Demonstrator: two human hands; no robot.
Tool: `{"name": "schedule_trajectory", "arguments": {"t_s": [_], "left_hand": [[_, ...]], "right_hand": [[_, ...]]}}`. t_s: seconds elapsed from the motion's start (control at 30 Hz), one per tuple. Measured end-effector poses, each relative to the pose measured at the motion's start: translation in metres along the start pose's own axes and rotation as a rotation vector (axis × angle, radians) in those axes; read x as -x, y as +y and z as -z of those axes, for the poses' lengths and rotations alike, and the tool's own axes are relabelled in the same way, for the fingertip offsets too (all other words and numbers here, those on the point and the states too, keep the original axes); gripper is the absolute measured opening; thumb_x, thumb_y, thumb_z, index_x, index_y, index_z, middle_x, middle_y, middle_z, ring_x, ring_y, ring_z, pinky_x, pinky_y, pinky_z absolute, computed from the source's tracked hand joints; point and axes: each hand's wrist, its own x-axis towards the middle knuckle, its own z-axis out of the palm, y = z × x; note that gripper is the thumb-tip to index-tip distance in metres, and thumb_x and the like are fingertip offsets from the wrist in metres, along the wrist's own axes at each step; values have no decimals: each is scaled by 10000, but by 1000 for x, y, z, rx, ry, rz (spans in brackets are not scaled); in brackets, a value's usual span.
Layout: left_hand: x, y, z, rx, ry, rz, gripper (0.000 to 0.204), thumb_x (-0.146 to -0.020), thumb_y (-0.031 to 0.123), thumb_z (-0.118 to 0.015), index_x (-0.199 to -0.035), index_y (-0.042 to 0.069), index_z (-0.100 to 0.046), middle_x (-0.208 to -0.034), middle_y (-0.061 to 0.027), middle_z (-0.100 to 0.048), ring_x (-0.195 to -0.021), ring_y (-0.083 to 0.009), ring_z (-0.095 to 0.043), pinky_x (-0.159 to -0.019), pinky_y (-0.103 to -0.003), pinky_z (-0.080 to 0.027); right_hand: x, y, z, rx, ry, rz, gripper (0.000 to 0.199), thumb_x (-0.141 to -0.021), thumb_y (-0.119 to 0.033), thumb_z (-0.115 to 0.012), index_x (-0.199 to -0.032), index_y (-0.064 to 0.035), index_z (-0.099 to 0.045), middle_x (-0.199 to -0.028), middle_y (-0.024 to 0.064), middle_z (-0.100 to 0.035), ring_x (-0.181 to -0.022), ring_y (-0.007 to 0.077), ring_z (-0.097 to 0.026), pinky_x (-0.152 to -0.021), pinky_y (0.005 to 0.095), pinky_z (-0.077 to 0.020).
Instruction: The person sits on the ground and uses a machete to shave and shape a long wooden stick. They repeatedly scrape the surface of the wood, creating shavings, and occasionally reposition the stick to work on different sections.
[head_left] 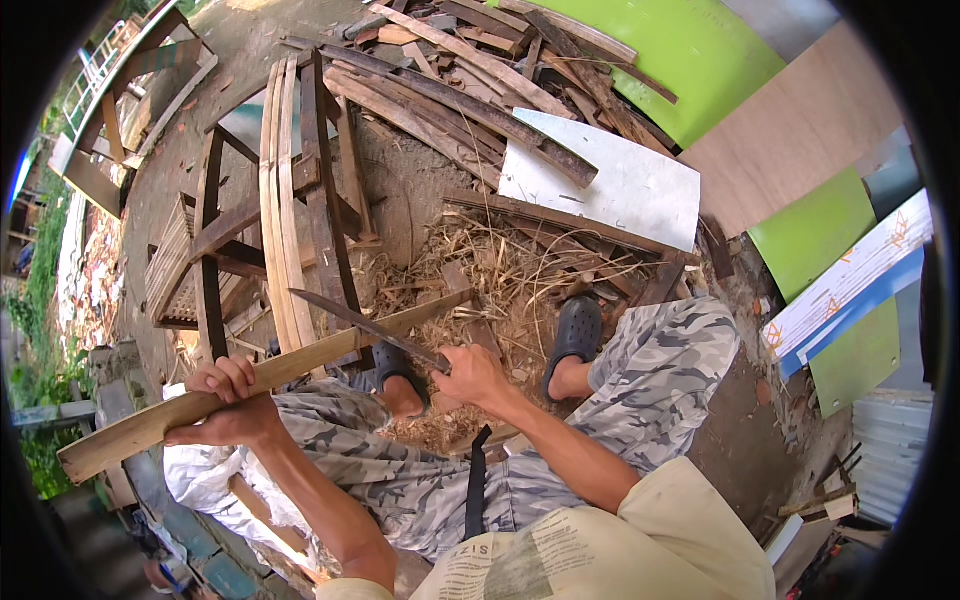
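Observation:
My left hand is wrapped round a long, pale wooden board, held slantwise from the lower left up toward the middle. My right hand grips the handle of a machete. Its long dark blade points up and left and crosses over the board, beyond my left hand. Whether the edge touches the wood, I cannot tell. The board's far part reaches over the shavings between my feet, and its near end sticks out past my left wrist.
Wooden strips lean on a dark wooden frame ahead. Wood shavings cover the ground by my dark clogs. Beyond are a white panel and a scrap-wood pile. Green sheets stand at the right.

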Motion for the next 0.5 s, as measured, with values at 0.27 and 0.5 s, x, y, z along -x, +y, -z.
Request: {"name": "schedule_trajectory", "arguments": {"t_s": [0.27, 0.5], "left_hand": [[-4, -5, -1, -6, -17, 27, 945, -731, 964, -198, -669, 77, -514, -522, -14, -338, -440, -145, -317, -449, -305, -288], [-8, -2, 7, -53, 16, -9, 953, -743, 956, -163, -675, 77, -524, -530, -17, -343, -443, -153, -324, -446, -301, -288]], "right_hand": [[-21, 149, -12, 125, -65, -533, 323, -788, -254, -647, -944, 20, -715, -843, 280, -687, -820, 435, -688, -739, 503, -543], [-14, 95, -24, -20, -23, -260, 312, -798, -272, -636, -909, 15, -687, -816, 290, -669, -811, 464, -658, -779, 511, -523]]}}
